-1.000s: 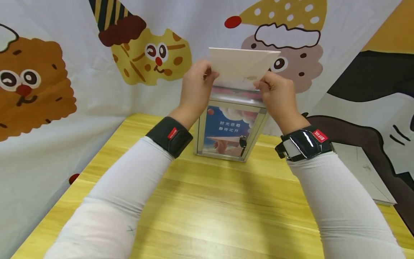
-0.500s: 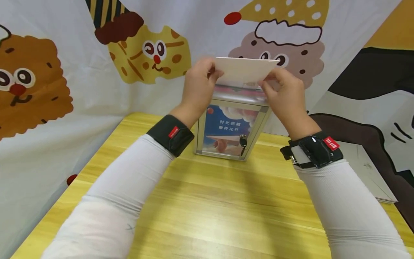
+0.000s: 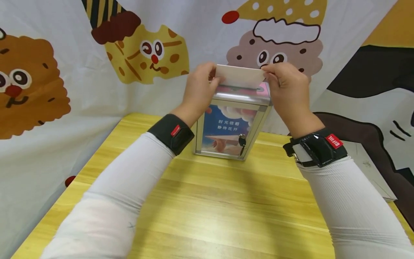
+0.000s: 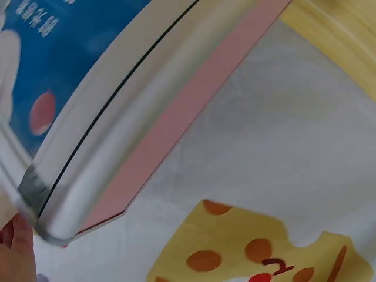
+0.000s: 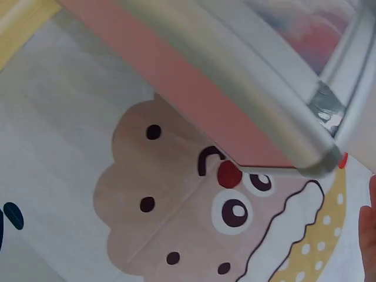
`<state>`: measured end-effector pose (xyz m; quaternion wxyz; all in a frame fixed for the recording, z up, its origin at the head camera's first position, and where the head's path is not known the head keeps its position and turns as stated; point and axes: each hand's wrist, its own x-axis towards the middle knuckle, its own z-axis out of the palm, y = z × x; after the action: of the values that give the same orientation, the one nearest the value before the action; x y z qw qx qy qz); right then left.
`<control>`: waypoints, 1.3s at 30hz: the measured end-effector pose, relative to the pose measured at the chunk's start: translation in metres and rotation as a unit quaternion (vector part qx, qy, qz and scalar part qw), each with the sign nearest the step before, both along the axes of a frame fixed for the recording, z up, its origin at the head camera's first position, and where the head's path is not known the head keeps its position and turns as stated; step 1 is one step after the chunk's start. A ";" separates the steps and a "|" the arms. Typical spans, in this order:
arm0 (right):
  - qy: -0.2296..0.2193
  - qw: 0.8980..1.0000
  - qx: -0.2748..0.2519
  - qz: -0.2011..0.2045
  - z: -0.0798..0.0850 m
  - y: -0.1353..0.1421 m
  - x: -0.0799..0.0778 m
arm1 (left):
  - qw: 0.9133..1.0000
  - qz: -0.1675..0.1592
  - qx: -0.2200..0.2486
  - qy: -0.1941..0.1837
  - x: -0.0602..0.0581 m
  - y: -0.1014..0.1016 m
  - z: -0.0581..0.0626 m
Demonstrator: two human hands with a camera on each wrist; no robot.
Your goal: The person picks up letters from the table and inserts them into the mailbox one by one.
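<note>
A cream-white envelope or card [image 3: 240, 76] stands upright at the pink top of a silver-framed letter box [image 3: 226, 97], its lower part hidden, apparently in a slot there. My left hand [image 3: 199, 86] pinches its left edge between thumb and fingers. At the upper right corner, my right hand [image 3: 289, 94] pinches it too. The box's front has a blue picture panel with white characters and a key [image 3: 242, 140] in its lock. In the left wrist view, fingertips [image 4: 17, 244] show beside the box corner; a sliver of the right hand [image 5: 369, 232] shows in the right wrist view.
The box stands near the back of a yellow wooden table [image 3: 207, 205]. A white printed cloth [image 3: 106, 90] with cartoon figures hangs close behind it. Flat pale cards or envelopes [image 3: 365, 165] lie stacked at the right, partly behind the right forearm.
The envelope or card has moved down toward the box, and less of it shows above the top. My right hand has shifted to the right and now holds it nearer the upper corner.
</note>
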<state>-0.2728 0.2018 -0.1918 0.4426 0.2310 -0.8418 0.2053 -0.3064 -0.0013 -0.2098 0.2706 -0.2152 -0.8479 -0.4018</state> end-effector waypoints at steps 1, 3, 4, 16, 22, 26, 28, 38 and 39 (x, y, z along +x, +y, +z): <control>0.000 1.000 0.003 -0.001 -0.002 0.000 -0.002 | 1.000 -0.001 -0.001 0.007 0.001 -0.001 0.002; 0.000 1.000 0.010 0.000 -0.005 0.000 -0.006 | 1.000 -0.001 -0.014 0.018 0.004 -0.002 0.007; 0.001 1.000 0.011 0.002 -0.007 0.000 -0.008 | 0.999 -0.003 -0.023 0.028 0.005 -0.002 0.009; -0.019 0.999 0.039 0.002 -0.026 0.002 -0.021 | 0.996 -0.006 -0.088 0.013 0.000 0.000 0.007; -0.041 0.997 0.056 -0.015 -0.027 -0.001 -0.023 | 0.994 -0.001 -0.106 -0.004 -0.006 0.002 0.003; -0.071 0.995 0.072 -0.024 -0.026 -0.002 -0.024 | 0.993 0.003 -0.121 -0.011 -0.009 0.001 -0.001; -0.086 0.993 0.077 -0.027 -0.026 -0.003 -0.024 | 0.991 0.004 -0.132 -0.014 -0.010 0.000 -0.003; -0.097 0.988 0.112 -0.030 -0.023 -0.002 -0.026 | 0.983 0.000 -0.182 -0.024 -0.013 -0.001 -0.005; -0.100 0.987 0.119 -0.035 -0.023 -0.002 -0.026 | 0.982 -0.001 -0.186 -0.024 -0.013 -0.001 -0.005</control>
<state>-0.2983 0.1994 -0.2145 0.3322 0.2306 -0.9079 0.1106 -0.3191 -0.0019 -0.2145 0.2046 -0.2532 -0.9140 -0.2421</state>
